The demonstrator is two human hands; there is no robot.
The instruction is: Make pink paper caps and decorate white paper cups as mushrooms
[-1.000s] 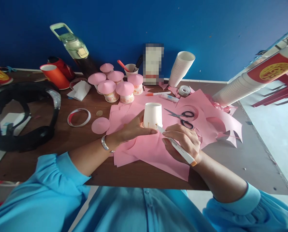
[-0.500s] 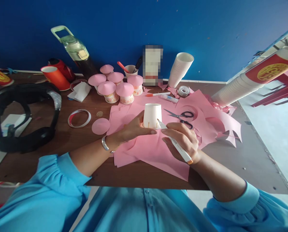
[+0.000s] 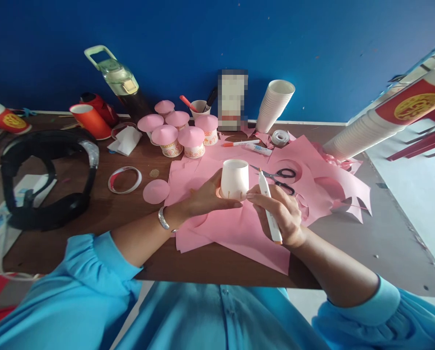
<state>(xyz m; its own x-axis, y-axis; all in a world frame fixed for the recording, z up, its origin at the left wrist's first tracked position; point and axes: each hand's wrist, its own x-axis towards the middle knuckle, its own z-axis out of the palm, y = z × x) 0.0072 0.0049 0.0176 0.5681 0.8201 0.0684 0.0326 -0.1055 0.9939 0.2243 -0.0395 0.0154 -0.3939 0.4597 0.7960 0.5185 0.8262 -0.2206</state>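
My left hand (image 3: 212,195) is closed around the lower left of a white paper cup (image 3: 235,176), held above pink paper sheets (image 3: 235,233). Small orange-brown marks show near the cup's lower edge. In my right hand (image 3: 281,211) is a white marker (image 3: 268,206), its tip pointing up and away from the cup's side. My right fingertips are close to the cup's lower right; whether they touch it I cannot tell. Black-handled scissors (image 3: 281,178) lie on the paper just beyond my right hand.
Several decorated cups with pink cone tops (image 3: 191,141) stand back left. A roll of tape (image 3: 124,180) and a pink paper disc (image 3: 156,191) lie left, beside a black headset-like band (image 3: 49,180). Stacked white cups (image 3: 275,106), a tall bottle (image 3: 120,82) and a longer cup stack (image 3: 363,136) stand around.
The marker has swung from pointing at the cup's marked side to a more upright angle away from it. The cup has tilted slightly in my left hand, showing more of its top.
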